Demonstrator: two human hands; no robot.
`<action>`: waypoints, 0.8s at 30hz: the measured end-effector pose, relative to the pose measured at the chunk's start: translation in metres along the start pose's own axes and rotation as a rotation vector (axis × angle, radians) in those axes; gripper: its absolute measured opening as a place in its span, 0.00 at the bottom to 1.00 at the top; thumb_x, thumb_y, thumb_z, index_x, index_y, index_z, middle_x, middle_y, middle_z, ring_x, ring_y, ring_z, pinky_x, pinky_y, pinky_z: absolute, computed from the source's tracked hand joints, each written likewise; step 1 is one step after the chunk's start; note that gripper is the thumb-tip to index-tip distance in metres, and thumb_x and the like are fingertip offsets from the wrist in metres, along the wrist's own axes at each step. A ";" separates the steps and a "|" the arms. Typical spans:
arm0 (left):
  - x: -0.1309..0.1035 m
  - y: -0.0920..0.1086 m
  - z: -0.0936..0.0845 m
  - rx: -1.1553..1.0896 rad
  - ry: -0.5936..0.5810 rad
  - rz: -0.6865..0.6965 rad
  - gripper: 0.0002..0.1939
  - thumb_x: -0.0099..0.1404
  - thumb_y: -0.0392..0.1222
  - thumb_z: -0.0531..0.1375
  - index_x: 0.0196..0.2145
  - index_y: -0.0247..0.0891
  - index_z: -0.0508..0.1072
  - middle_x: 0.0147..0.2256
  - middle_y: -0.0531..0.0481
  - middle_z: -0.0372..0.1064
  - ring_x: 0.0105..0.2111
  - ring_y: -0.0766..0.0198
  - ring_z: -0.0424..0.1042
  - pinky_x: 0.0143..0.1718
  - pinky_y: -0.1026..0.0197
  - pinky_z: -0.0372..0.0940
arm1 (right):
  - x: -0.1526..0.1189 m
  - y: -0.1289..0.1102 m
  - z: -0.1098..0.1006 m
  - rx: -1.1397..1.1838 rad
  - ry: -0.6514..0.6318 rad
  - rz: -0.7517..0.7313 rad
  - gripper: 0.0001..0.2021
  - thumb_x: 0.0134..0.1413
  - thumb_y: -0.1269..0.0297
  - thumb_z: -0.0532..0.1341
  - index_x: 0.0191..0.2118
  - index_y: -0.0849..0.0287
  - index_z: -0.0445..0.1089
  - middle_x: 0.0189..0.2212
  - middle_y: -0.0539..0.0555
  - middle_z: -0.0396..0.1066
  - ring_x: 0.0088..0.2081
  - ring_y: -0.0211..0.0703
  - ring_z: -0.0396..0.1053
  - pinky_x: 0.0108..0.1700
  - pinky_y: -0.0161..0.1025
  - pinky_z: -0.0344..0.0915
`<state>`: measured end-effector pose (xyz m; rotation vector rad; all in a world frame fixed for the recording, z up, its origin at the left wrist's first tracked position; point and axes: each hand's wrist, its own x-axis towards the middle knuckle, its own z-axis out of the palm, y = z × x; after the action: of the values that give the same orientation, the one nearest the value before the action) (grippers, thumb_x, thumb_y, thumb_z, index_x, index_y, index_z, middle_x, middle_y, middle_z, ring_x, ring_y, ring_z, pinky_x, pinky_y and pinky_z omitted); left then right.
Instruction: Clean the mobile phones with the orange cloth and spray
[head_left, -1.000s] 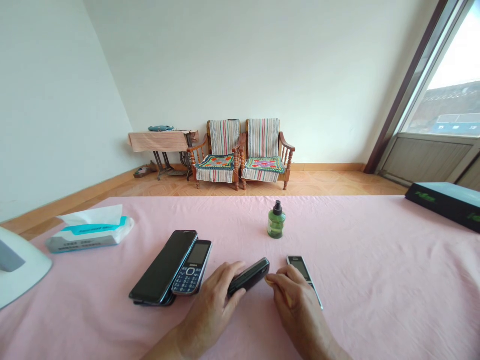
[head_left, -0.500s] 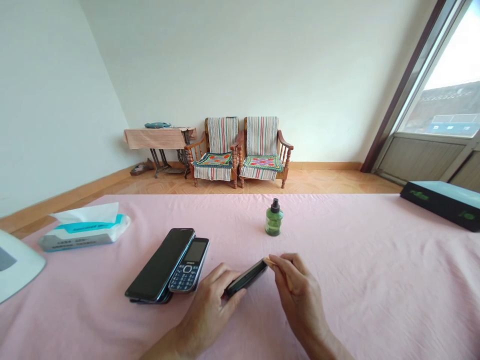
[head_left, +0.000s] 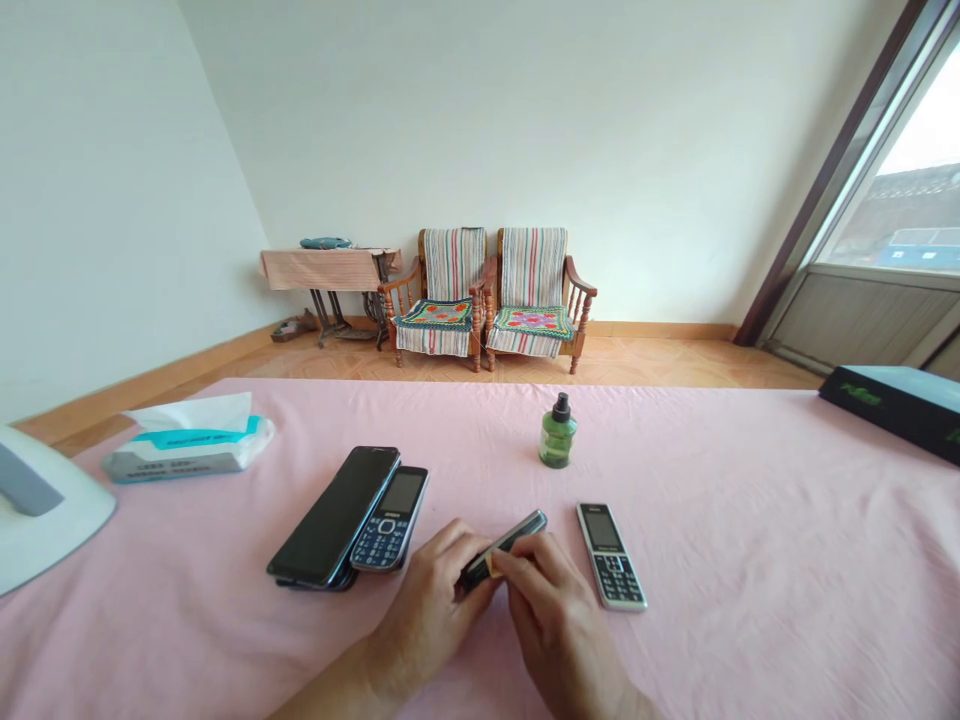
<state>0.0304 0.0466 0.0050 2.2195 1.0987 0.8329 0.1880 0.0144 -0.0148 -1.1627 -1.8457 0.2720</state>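
My left hand [head_left: 427, 590] is closed around one end of a dark phone [head_left: 525, 527], tilted so that mostly its narrow edge shows. Against that edge my right hand [head_left: 559, 610] pinches a small tan, flat-looking stick [head_left: 493, 566]; the rest of it is hidden by the fingers. To the left lies a large black smartphone [head_left: 337, 515] on top of another device, with a blue keypad phone [head_left: 390, 520] leaning beside it. A white-and-black keypad phone [head_left: 611, 557] rests just right of my right hand.
A green spray bottle [head_left: 558, 435] stands beyond my hands on the pink tablecloth [head_left: 750, 520]. At left are a tissue pack [head_left: 187, 455] and a white rounded object [head_left: 52, 530]. A black box [head_left: 892, 410] sits far right. Two chairs [head_left: 532, 290] stand beyond the table.
My right hand has moved left and nearer, bringing the stick from the phone's far end along its edge toward my left hand. This uncovers the white-and-black keypad phone. The view has shifted slightly.
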 end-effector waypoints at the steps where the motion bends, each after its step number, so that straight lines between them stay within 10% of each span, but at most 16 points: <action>1: 0.000 0.000 0.000 0.000 -0.005 0.001 0.04 0.66 0.38 0.57 0.36 0.38 0.72 0.31 0.51 0.65 0.32 0.64 0.67 0.33 0.65 0.61 | 0.001 -0.001 -0.001 -0.026 -0.007 -0.005 0.14 0.58 0.77 0.50 0.41 0.58 0.70 0.33 0.55 0.65 0.35 0.41 0.66 0.37 0.36 0.67; 12: 0.000 -0.002 -0.003 -0.006 -0.015 0.020 0.04 0.65 0.37 0.57 0.36 0.37 0.72 0.31 0.51 0.65 0.32 0.63 0.67 0.33 0.65 0.61 | 0.000 -0.002 0.003 -0.083 0.027 -0.057 0.13 0.58 0.77 0.50 0.41 0.59 0.70 0.33 0.55 0.66 0.34 0.41 0.65 0.36 0.37 0.66; 24: 0.001 -0.015 -0.003 -0.185 0.068 -0.027 0.09 0.65 0.44 0.57 0.35 0.35 0.72 0.31 0.49 0.66 0.33 0.61 0.67 0.35 0.63 0.61 | 0.010 0.038 -0.025 0.051 0.239 0.331 0.09 0.56 0.66 0.56 0.35 0.60 0.74 0.32 0.55 0.69 0.32 0.43 0.70 0.36 0.40 0.67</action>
<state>0.0211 0.0558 -0.0027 2.0326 1.0362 0.9648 0.2295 0.0362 -0.0173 -1.3995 -1.4298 0.3480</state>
